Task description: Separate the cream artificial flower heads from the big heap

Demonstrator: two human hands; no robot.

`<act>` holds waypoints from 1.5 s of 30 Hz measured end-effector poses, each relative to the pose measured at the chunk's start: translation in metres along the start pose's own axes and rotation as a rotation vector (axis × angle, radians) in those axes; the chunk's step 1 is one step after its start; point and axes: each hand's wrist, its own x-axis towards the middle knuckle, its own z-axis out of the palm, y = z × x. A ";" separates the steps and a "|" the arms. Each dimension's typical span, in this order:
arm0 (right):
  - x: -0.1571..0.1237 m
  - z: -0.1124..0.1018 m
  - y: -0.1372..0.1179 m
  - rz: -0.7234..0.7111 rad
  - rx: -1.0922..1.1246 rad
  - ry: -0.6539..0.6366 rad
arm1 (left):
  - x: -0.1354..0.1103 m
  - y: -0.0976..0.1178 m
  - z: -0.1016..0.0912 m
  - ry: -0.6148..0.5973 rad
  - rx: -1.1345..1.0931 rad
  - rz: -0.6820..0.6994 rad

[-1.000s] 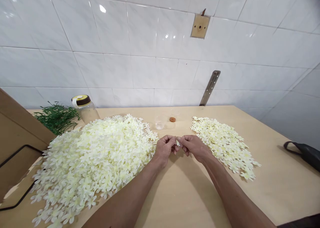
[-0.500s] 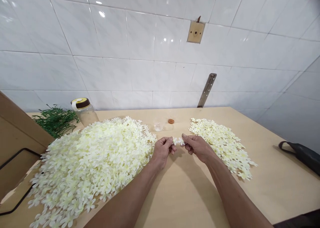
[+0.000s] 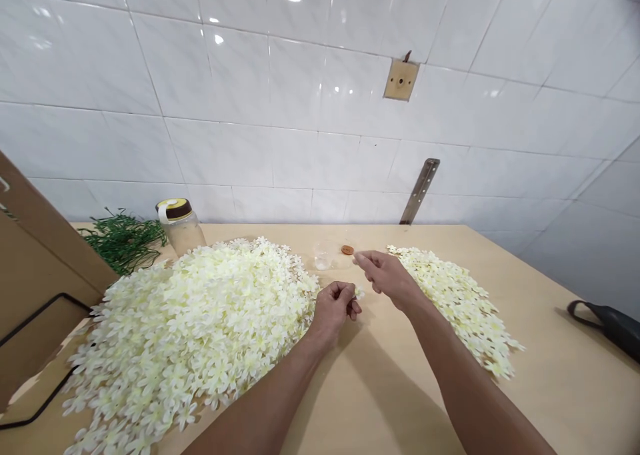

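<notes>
My left hand [image 3: 339,310] is closed in a pinch on a small white artificial flower [image 3: 359,293], whose petals stick out past the fingertips. Higher and to the right, my right hand [image 3: 385,275] has its thumb and index finger pressed together. Whatever it may hold is too small to see. Its fingertips are close to a small brown disc [image 3: 347,250], and a clear round dish [image 3: 323,262] lies just left of that. A large heap of white-yellow artificial flowers [image 3: 215,315] spreads beside my left forearm. On the right lies a flatter pile of such flowers [image 3: 460,302].
A bottle with a brown and yellow lid [image 3: 183,228] and green plastic stems [image 3: 123,238] stand behind the heap. A cardboard box [image 3: 45,268] is at the left edge, a black strapped object [image 3: 610,325] at the right. The tiled wall [image 3: 240,152] bounds the table's back.
My right hand has moved away from my left and up toward the brown disc. The left hand keeps a flower. The view has shifted slightly.
</notes>
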 end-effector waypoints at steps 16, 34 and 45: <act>-0.021 0.004 0.054 0.130 0.188 -0.139 | 0.002 0.001 0.004 0.027 0.026 0.004; -0.031 -0.011 0.053 0.193 0.265 -0.201 | 0.006 0.002 -0.005 -0.086 -0.102 -0.067; -0.013 -0.012 0.012 0.053 0.100 -0.016 | 0.002 0.005 -0.003 -0.071 -0.040 -0.058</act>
